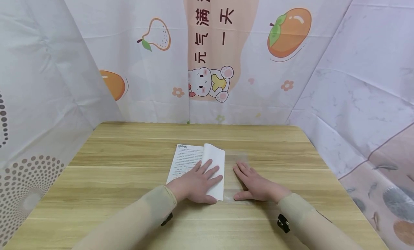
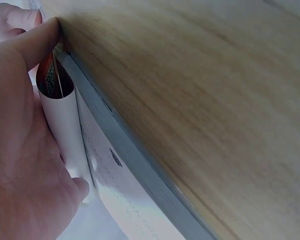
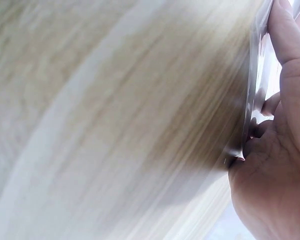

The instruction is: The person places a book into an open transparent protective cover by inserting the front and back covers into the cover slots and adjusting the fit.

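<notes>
A book (image 1: 185, 163) with a printed page facing up lies near the middle of the table. Along its right side a white cover flap (image 1: 213, 154) curls over the page; the left wrist view shows a dark, colourful inner face in the curl. My left hand (image 1: 198, 183) presses on this flap with fingers spread. A clear plastic sheet (image 1: 230, 165) extends right from beneath the flap. Flat on the plastic rests my right hand (image 1: 257, 185), fingers extended and thumb apart. The right wrist view shows the plastic's edge (image 3: 252, 75) along the fingers. The book's underside is hidden.
The wooden table (image 1: 113, 163) surrounds the book on all sides. Behind it hangs a printed curtain (image 1: 155, 81), with pale curtains at left and right. Dark wrist devices (image 1: 283, 223) sit under both forearms.
</notes>
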The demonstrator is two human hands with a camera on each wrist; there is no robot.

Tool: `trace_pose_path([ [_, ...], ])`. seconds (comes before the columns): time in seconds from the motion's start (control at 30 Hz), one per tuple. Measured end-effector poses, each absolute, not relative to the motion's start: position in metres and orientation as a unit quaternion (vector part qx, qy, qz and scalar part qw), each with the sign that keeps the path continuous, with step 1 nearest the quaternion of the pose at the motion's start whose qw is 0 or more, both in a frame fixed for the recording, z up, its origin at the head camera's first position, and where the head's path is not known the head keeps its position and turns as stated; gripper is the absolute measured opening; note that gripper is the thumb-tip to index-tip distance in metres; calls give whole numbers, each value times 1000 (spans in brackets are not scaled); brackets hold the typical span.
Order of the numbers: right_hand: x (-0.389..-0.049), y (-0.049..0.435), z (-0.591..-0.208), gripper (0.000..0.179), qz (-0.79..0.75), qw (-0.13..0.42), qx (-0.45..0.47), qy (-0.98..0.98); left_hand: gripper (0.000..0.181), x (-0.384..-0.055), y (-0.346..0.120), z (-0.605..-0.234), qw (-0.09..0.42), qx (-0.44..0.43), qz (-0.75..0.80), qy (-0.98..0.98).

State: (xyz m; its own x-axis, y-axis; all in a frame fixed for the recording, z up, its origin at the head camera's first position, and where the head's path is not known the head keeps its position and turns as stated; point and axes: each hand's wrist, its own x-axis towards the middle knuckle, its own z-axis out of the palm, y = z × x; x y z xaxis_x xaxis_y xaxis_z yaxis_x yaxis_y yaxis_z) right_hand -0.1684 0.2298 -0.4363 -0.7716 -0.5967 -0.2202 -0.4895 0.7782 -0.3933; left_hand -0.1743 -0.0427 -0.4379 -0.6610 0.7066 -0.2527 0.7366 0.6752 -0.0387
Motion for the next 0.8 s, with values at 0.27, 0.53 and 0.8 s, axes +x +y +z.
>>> trace_pose_path([
  [0.27,-169,231,-437,105,-155,171,-289,929,84,-172,-40,-438,106,385,-63,915],
  [0.53,-168,231,-438,104,-156,169,-293,928,86,-167,-37,-437,83,370,-78,922],
  [0.8,-168,232,-439,104,-164,162,-301,925,88,-164,-35,-436,60,359,-86,927],
])
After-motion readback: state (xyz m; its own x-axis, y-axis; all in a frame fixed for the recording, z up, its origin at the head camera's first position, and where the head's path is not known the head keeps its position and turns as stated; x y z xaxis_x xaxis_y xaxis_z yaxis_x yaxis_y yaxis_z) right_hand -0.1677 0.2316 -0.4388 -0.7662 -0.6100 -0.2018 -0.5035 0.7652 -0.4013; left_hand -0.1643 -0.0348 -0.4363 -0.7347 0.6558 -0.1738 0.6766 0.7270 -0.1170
